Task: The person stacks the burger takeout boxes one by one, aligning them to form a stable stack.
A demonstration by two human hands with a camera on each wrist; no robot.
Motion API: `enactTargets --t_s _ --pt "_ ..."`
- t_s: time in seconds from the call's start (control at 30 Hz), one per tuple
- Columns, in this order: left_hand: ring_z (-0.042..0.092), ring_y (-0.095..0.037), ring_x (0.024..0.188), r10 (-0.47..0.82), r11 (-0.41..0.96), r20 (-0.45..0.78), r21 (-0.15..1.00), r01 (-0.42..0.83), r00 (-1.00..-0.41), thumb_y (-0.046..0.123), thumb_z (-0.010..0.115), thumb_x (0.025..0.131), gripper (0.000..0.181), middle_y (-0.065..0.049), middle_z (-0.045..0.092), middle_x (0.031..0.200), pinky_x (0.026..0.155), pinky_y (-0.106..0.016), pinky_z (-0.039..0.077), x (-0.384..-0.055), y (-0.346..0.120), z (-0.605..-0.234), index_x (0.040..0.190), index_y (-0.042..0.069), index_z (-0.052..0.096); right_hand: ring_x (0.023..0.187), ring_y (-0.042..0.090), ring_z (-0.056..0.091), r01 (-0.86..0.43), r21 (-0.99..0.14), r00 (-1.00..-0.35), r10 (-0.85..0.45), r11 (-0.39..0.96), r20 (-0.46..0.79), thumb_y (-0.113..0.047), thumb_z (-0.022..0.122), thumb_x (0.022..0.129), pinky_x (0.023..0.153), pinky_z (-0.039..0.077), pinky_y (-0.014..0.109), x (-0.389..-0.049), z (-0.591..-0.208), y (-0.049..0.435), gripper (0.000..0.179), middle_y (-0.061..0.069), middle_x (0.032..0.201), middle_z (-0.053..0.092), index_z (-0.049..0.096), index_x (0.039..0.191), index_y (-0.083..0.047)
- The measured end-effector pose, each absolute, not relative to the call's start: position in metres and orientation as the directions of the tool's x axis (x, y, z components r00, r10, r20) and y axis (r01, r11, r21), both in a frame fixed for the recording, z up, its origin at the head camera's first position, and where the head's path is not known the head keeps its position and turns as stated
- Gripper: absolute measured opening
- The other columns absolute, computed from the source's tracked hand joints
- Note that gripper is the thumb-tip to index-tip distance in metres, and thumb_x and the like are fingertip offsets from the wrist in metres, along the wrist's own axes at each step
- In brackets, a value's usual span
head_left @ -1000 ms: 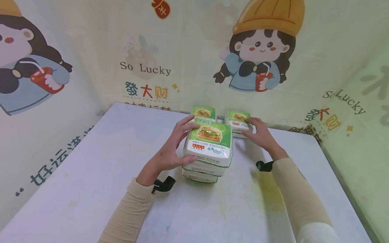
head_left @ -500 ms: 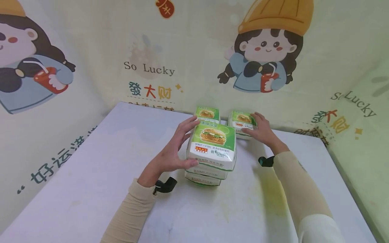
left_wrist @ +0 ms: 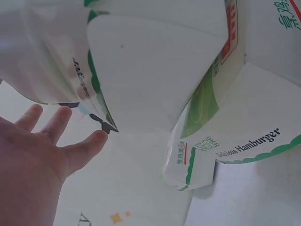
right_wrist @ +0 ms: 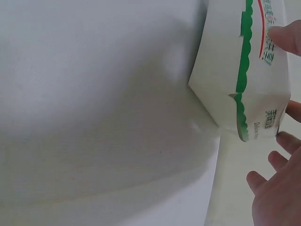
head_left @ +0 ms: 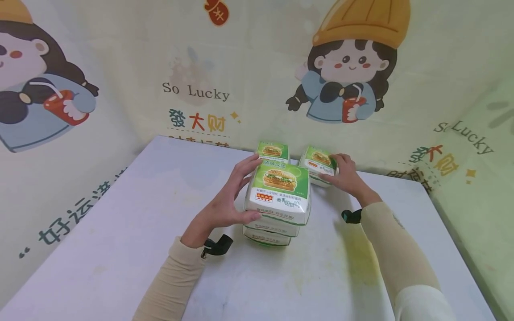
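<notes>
- Green-and-white square cardboard burger boxes [head_left: 281, 178], each visible lid printed with a sandwich, sit on the pale flat counter [head_left: 132, 223]: a front stack [head_left: 273, 229] at the centre of the frame, two more just above centre.
- Left grip [head_left: 225, 203], a bare hand, spans the left side of the topmost box [head_left: 277, 189] in that stack, thumb at the front face, fingers by the back left corner; it looks to be grasping this box.
- Right grip [head_left: 347, 176], also a bare hand, grasps the right rear box [head_left: 319, 167] by its right end, thumb on the front face, fingertips at the far side.
- Step in hand, as I judge it: placing or squaring the boxes, one hand on the pile, the other on a box apart from it.
- Next move seems to call for a light, even squeeze on the right, since cardboard walls may dent, and a steady left hold against the tiers slipping.
- Boxes counted: three tiers in the front stack, one right rear box, one left rear box [head_left: 273, 150] largely hidden behind the stack; five discernible. Whether others lie beneath the rear lids, I cannot tell.
- Others counted: two beige sleeves [head_left: 172, 276], two black wrist devices [head_left: 218, 245], and two cartoon figures [head_left: 339, 76] on the pale printed backdrop [head_left: 257, 67], upper left and upper right.
</notes>
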State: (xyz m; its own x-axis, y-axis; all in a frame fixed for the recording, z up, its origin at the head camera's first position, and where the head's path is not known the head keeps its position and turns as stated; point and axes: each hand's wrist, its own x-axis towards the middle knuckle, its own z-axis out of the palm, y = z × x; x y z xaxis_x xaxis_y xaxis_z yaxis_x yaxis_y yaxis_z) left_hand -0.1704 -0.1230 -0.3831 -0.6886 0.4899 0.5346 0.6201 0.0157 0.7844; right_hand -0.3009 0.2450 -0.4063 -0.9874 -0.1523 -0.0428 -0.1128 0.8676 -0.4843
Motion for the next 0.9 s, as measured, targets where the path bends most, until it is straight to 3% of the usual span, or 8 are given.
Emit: enactTargets --t_s 0.17,0.43,0.6,0.7,0.9 --pt "0.009 -0.016 0.153 0.494 0.028 0.525 0.788 0.616 -0.694 0.025 0.078 0.075 0.099 0.001 0.009 0.166 0.121 -0.056 0.023 -0.170 -0.124 -0.383 0.156 0.023 0.021 0.146 0.047 0.011 -0.092 -0.499 -0.988 -0.143 0.862 -0.063 -0.051 0.065 0.089 0.112 0.022 0.073 -0.299 -0.410 0.247 0.086 0.024 0.163 0.008 0.025 0.153 -0.010" --pt "0.010 -0.016 0.153 0.501 0.025 0.517 0.793 0.608 -0.695 0.038 0.077 0.077 0.098 0.004 0.009 0.166 0.120 -0.058 0.023 -0.170 -0.123 -0.385 0.156 0.025 0.020 0.149 0.047 0.006 -0.104 -0.508 -0.987 -0.152 0.855 -0.055 -0.052 0.066 0.088 0.112 0.020 0.075 -0.299 -0.412 0.249 0.085 0.019 0.166 0.000 0.027 0.151 -0.009" --pt "0.011 -0.017 0.153 0.504 0.029 0.520 0.788 0.615 -0.689 0.045 0.076 0.079 0.098 0.003 0.009 0.165 0.120 -0.059 0.024 -0.170 -0.122 -0.385 0.156 0.025 0.020 0.144 0.044 0.015 -0.119 -0.511 -0.986 -0.161 0.852 -0.039 -0.049 0.067 0.088 0.114 0.021 0.070 -0.299 -0.410 0.245 0.088 0.023 0.162 0.013 0.024 0.150 -0.004" --pt "0.011 -0.017 0.153 0.503 0.021 0.525 0.786 0.617 -0.686 0.038 0.077 0.078 0.098 0.001 0.010 0.166 0.120 -0.058 0.024 -0.170 -0.122 -0.383 0.156 0.024 0.020 0.140 0.043 0.021 -0.115 -0.514 -0.988 -0.153 0.850 -0.033 -0.049 0.068 0.088 0.115 0.024 0.068 -0.296 -0.409 0.245 0.090 0.025 0.158 0.018 0.022 0.151 -0.002" --pt "0.012 -0.018 0.152 0.495 0.013 0.540 0.779 0.627 -0.681 0.025 0.077 0.076 0.098 0.000 0.011 0.165 0.119 -0.057 0.026 -0.169 -0.124 -0.380 0.156 0.021 0.020 0.140 0.045 0.021 -0.106 -0.504 -0.990 -0.139 0.857 -0.029 -0.054 0.068 0.086 0.112 0.027 0.070 -0.288 -0.410 0.246 0.092 0.026 0.157 0.015 0.025 0.152 -0.004"
